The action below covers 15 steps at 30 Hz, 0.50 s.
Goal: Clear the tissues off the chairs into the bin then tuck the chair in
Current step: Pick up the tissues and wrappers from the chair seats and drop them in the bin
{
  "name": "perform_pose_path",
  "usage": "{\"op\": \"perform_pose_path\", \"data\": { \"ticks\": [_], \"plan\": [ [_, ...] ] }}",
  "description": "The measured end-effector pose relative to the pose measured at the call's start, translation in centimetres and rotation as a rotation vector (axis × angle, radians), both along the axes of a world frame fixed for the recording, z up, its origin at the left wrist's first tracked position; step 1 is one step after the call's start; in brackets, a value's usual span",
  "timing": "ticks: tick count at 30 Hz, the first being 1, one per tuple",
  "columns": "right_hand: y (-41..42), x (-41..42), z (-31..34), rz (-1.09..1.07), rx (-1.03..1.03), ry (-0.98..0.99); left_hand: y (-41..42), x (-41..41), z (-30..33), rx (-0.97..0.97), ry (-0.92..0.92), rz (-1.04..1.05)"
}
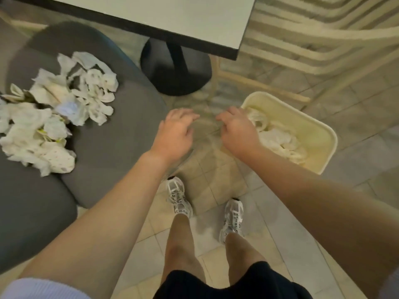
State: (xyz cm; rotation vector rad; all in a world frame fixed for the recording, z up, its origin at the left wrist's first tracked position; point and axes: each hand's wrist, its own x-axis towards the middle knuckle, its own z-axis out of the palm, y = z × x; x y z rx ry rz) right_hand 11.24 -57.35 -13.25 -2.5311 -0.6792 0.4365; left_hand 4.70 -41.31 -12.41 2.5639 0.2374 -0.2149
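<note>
A heap of crumpled white tissues (54,113) lies on the seat of a grey upholstered chair (121,130) at the left. A cream plastic bin (315,128) stands on the floor at the right, with several white tissues (278,139) inside it. My left hand (174,132) hovers over the floor just right of the chair's edge, palm down, fingers spread and holding nothing. My right hand (237,128) is beside it, at the bin's left rim, fingers loosely apart and holding nothing.
A white table (172,16) with a dark edge stands ahead on a black pedestal base (174,67). A cream slatted chair (323,39) is at the back right. My two sneakers (179,197) stand on the tiled floor between chair and bin.
</note>
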Motion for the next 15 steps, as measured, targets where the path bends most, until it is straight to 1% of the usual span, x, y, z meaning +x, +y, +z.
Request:
{"op": "perform_pose_path", "data": {
  "ticks": [3, 6, 11, 15],
  "plan": [
    [5.3, -0.2, -0.2, 0.112, -0.094, 0.039, 4.8, -1.6, 0.1, 0.084, 0.029, 0.094],
    [10.3, -0.4, -0.6, 0.177, -0.122, 0.055, 9.6, -2.8, -0.1, 0.132, 0.035, 0.146],
    [19.4, -0.8, -1.1, 0.248, -0.125, 0.090, 17.9, -4.4, -1.4, 0.152, 0.065, 0.214],
    [24.8, -1.1, -1.4, 0.302, -0.127, 0.093, 22.5, -5.1, -2.2, 0.148, 0.073, 0.220]
  ]
}}
